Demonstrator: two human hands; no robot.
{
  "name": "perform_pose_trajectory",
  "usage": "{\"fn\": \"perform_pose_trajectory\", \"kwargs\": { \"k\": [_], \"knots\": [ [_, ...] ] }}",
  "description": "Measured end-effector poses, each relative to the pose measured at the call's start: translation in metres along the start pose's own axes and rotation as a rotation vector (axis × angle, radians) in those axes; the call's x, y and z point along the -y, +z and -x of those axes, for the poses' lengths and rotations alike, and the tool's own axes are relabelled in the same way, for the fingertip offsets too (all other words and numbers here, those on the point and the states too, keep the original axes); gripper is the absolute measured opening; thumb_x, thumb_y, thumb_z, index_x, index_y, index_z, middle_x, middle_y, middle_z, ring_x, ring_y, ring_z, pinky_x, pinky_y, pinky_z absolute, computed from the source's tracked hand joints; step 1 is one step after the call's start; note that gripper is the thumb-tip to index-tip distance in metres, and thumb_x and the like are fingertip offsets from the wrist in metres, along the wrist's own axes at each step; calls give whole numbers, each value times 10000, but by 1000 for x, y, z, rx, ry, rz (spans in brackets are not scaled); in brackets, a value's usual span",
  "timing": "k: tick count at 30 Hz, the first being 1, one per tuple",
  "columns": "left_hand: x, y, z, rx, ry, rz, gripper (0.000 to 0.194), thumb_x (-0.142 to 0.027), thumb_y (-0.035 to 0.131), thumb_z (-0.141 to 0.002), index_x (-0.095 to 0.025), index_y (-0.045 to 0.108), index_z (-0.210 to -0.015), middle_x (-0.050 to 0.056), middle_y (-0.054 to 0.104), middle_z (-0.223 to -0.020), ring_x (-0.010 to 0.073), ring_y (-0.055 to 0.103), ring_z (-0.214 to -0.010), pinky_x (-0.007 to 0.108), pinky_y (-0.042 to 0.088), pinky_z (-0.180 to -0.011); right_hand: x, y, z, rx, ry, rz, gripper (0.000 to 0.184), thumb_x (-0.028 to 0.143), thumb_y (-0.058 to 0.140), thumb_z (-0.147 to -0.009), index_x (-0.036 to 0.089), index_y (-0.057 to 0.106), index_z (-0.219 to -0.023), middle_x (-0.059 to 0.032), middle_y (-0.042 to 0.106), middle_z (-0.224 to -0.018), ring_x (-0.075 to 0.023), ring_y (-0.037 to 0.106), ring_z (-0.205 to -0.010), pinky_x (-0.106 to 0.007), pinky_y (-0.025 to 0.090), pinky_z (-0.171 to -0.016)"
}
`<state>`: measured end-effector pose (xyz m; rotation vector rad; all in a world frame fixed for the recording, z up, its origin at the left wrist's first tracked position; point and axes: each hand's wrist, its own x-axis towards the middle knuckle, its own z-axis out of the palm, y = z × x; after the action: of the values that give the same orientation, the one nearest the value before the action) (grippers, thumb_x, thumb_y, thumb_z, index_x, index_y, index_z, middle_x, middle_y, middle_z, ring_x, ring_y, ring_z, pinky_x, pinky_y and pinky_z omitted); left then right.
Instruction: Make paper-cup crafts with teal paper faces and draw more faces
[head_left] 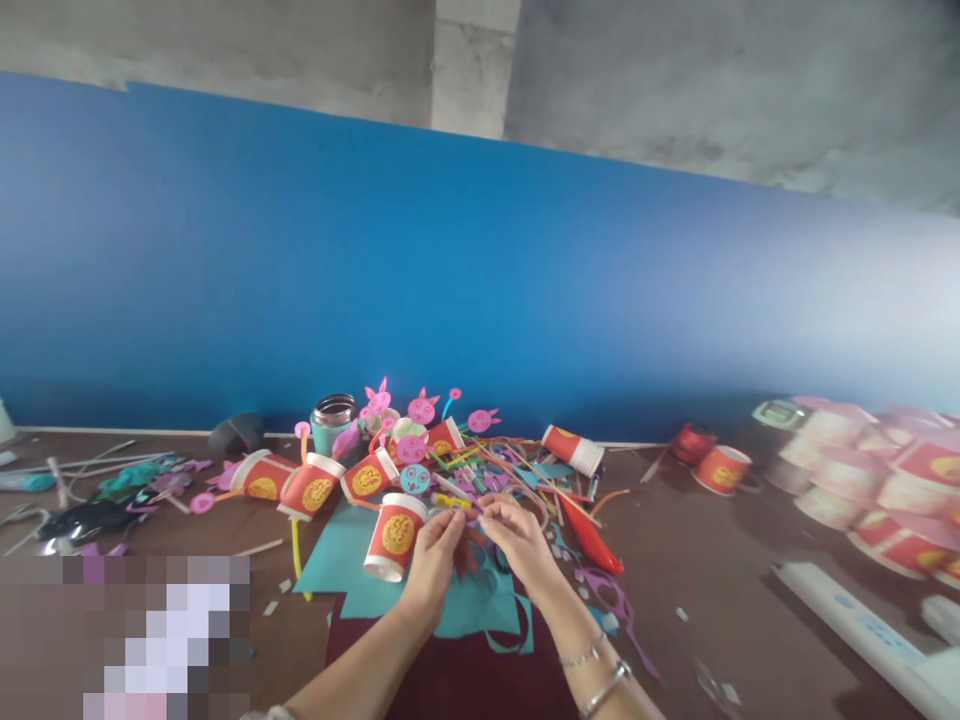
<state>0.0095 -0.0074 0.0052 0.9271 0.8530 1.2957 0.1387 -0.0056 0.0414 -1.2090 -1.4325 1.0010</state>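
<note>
My left hand [433,560] and my right hand [517,540] meet over the middle of the brown table [712,590], fingertips pinched together on a small piece of craft material that I cannot make out. A red paper cup [394,537] with a gold emblem lies on its side just left of my left hand, on a teal paper sheet [337,555]. Coloured paper strips and straws [510,470] lie just beyond my fingers. A dark red sheet [450,680] lies under my forearms.
More red cups [300,485] with pink paper animal faces [422,408] lie behind. A glass jar [334,412] stands at the back. Red scissors [592,540] lie at the right. Stacked cups [885,480] fill the far right. A blue wall [480,270] closes off the table's far edge.
</note>
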Motion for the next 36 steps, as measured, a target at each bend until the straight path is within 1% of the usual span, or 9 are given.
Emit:
{"fn": "perform_pose_trajectory", "kwargs": {
  "k": [2, 4, 6, 9, 11, 15, 18, 27, 36],
  "knots": [
    [1, -2, -2, -18, 4, -21, 467, -528, 569, -766, -113, 614, -975, -8, 600, -579, 79, 465, -394, 194, 308, -384, 4, -5, 2, 56, -13, 33, 198, 318, 573, -717, 147, 590, -617, -74, 581, -993, -136, 525, -684, -242, 411, -601],
    [2, -3, -4, -19, 5, -50, 510, -532, 559, -763, -102, 605, -1034, -27, 565, -531, 77, 436, -379, 195, 302, -378, 8, -9, 3, 156, -12, 91, 165, 282, 560, -732, 153, 600, -638, -57, 584, -985, -133, 524, -699, -240, 414, -629],
    [2, -4, -5, 0, -2, -96, 551, -542, 550, -753, -85, 606, -1054, -45, 518, -478, 78, 411, -361, 198, 288, -367, 10, -11, 4, 240, -29, 180, 122, 219, 544, -727, 159, 604, -640, -38, 590, -920, -147, 536, -746, -252, 420, -692],
    [2, -2, -4, 43, -11, -176, 584, -552, 530, -740, -59, 622, -1039, -63, 450, -416, 85, 386, -341, 207, 282, -355, 10, -10, 5, 292, -75, 301, 121, 135, 515, -698, 161, 607, -624, -19, 576, -800, -175, 543, -819, -288, 405, -800],
    [2, -1, -3, 79, -11, -223, 589, -542, 511, -746, -44, 624, -1040, -63, 436, -403, 90, 384, -337, 212, 281, -352, 8, -9, 4, 310, -84, 347, 122, 123, 519, -689, 158, 615, -622, -18, 568, -782, -178, 538, -809, -300, 399, -813],
    [3, -1, -2, 133, -10, -277, 586, -514, 474, -771, -32, 606, -1077, -53, 455, -429, 85, 380, -332, 212, 275, -344, 5, -9, 4, 309, -92, 372, 123, 108, 533, -676, 155, 624, -608, -29, 567, -829, -173, 537, -785, -291, 408, -782],
    [4, -1, -3, 149, -3, -299, 586, -503, 459, -783, -29, 595, -1099, -45, 466, -444, 85, 379, -331, 214, 278, -343, 4, -10, 4, 320, -84, 376, 126, 105, 536, -676, 156, 632, -613, -30, 565, -839, -169, 540, -776, -282, 410, -765],
    [9, -3, -3, 187, 24, -343, 572, -489, 453, -799, -39, 591, -1124, -29, 486, -469, 95, 401, -339, 219, 321, -344, 4, -8, 6, 302, -110, 429, 156, 85, 515, -669, 157, 620, -579, -19, 555, -766, -167, 553, -780, -264, 406, -756],
    [18, -6, -6, 228, 57, -394, 506, -434, 414, -844, -63, 597, -1136, -23, 496, -475, 97, 426, -354, 209, 347, -358, 6, -7, 8, 247, -98, 524, 163, 59, 515, -606, 160, 612, -524, -15, 572, -740, -156, 567, -750, -237, 399, -707]
  ]
}}
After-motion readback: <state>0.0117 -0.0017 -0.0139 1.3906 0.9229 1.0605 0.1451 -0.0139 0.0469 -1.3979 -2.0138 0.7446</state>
